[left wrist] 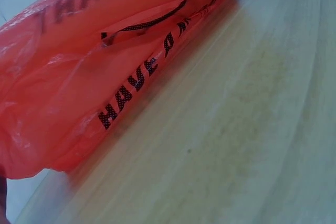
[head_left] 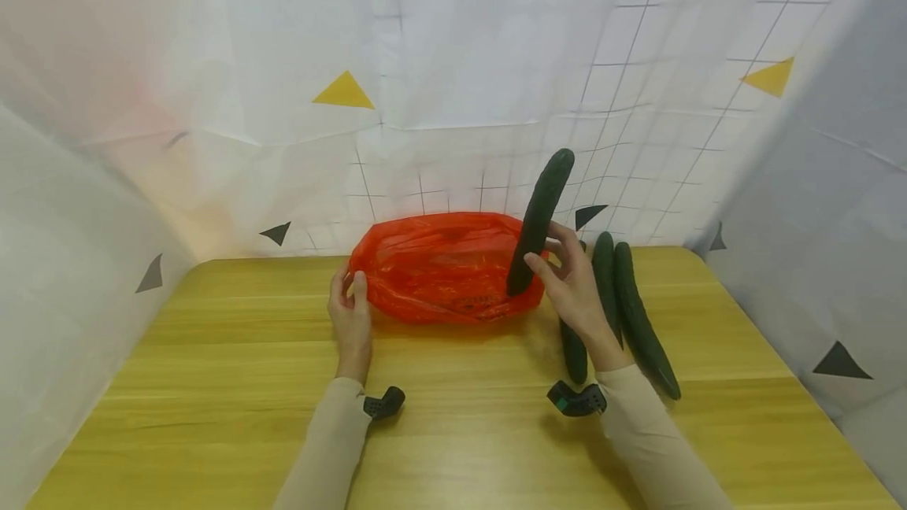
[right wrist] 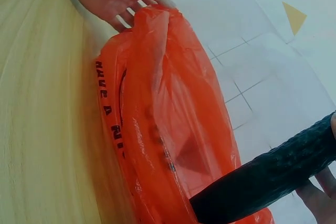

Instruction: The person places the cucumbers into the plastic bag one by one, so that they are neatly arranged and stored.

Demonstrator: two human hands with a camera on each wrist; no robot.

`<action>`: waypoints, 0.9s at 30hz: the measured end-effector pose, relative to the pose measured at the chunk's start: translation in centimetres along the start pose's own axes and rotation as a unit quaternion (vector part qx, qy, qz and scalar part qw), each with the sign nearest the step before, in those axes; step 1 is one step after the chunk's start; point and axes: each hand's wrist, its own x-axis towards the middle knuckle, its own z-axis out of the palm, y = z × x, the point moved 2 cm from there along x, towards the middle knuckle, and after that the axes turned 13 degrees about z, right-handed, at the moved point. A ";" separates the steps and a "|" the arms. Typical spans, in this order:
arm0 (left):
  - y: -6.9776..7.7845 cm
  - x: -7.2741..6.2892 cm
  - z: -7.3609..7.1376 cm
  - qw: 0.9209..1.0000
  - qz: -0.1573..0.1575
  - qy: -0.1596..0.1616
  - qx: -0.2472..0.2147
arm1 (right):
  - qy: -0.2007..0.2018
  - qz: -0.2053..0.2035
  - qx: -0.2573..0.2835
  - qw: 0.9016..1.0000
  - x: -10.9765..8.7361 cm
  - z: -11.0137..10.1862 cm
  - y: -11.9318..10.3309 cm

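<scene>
A red plastic bag lies across the table with its mouth spread open; printed letters show on it in both wrist views. My left hand grips the bag's left end between thumb and fingers. Between the thumb and fingers of my right hand is a dark green cucumber, held tilted with its lower end inside the mouth's right side. In the right wrist view that end of the cucumber passes over the bag's edge. The tip is hidden behind the red plastic there.
Right of the bag lie more cucumbers: one partly under my right hand, another behind the wrist, and a third outermost. White sheeting with grid lines and coloured triangles walls in the wooden table.
</scene>
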 end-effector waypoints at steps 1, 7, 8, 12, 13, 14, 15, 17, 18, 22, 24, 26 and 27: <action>0.0 0.0 0.0 1.000 0.000 0.000 0.001 | -0.001 -0.001 -0.002 1.000 0.0 0.1 0.0; -0.1 0.0 -0.1 1.000 0.008 -0.003 0.003 | 0.003 0.002 -0.040 0.999 -0.2 0.6 -0.3; -0.1 0.0 -0.1 1.000 0.009 -0.003 0.004 | 0.005 0.003 -0.055 0.998 -0.3 0.7 -0.3; -0.2 0.0 0.0 1.000 0.012 -0.002 0.007 | 0.000 -0.006 -0.102 0.995 -0.5 1.0 -0.3; -0.2 0.0 0.0 1.000 0.014 -0.001 0.006 | -0.006 -0.013 -0.108 0.994 -0.4 1.2 0.0; -0.2 0.0 0.0 1.000 0.017 0.000 0.004 | -0.011 -0.022 -0.110 0.994 -0.2 1.3 0.4; -0.2 0.0 0.0 1.000 0.019 0.000 0.002 | -0.018 -0.031 -0.110 0.993 -0.1 1.4 0.8; -0.2 0.0 0.0 1.000 0.025 0.002 0.002 | -0.028 -0.052 -0.116 0.992 0.3 1.6 1.7; -0.2 0.1 0.0 1.000 0.027 0.003 0.003 | -0.035 -0.062 -0.117 0.991 0.4 1.7 2.2; 0.0 0.1 -0.1 1.000 0.025 0.005 0.004 | -0.058 -0.091 -0.130 0.986 0.9 2.2 3.2; 0.2 0.1 -0.1 1.000 0.023 0.003 -0.001 | -0.070 -0.104 -0.135 0.983 1.1 2.4 3.3; 0.4 0.1 -0.1 1.000 0.024 0.002 -0.003 | -0.076 -0.113 -0.152 0.979 1.2 2.6 3.3; 0.5 0.1 -0.2 1.000 0.026 0.002 -0.002 | -0.078 -0.117 -0.163 0.977 1.2 2.7 3.2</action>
